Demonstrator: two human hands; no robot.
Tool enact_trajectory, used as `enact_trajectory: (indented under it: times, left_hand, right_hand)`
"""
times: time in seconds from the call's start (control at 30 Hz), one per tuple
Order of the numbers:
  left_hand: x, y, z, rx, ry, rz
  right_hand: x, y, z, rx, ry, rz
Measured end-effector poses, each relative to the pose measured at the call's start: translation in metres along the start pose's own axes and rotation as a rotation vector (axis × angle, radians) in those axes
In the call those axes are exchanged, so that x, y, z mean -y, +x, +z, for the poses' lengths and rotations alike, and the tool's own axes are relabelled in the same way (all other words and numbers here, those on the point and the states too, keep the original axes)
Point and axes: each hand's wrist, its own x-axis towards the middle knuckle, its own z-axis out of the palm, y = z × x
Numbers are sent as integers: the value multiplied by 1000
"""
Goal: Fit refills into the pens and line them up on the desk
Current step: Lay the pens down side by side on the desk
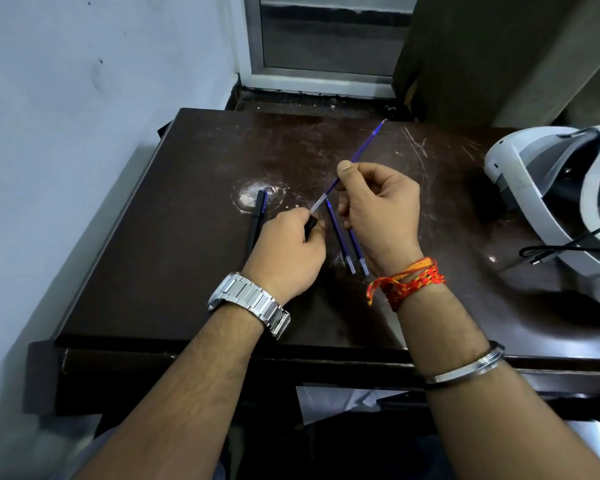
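Observation:
My right hand [378,209] pinches a thin blue refill [361,148] between thumb and fingers; its tip points up to the far right and its clear end slants down toward my left hand. My left hand [288,251] is closed around a black pen barrel [310,225], mostly hidden in the fist, with the refill's clear end right at its opening. Two more blue refills [340,237] lie side by side on the dark desk [174,244], partly under my right hand. A black pen [256,220] lies left of my left hand.
A white headset [548,209] with a black cable [561,252] sits at the desk's right side. A pale wall runs along the left, and a window frame stands behind the desk. A worn white patch marks the desk near the black pen.

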Motion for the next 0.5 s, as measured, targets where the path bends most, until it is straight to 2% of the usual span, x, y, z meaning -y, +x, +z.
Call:
enact_trajectory:
  times: [0.1,0.4,0.5]
  left_hand:
    - [-1,1,-1,-63,-19,-1]
    - [-2,1,-1,-69,-30,-5]
    - [-2,1,-1,-69,-28,-2]
  right_hand:
    - [2,0,-1,6,4,-3]
    - [2,-1,1,12,29,23]
    - [0,-2,4,67,10,20]
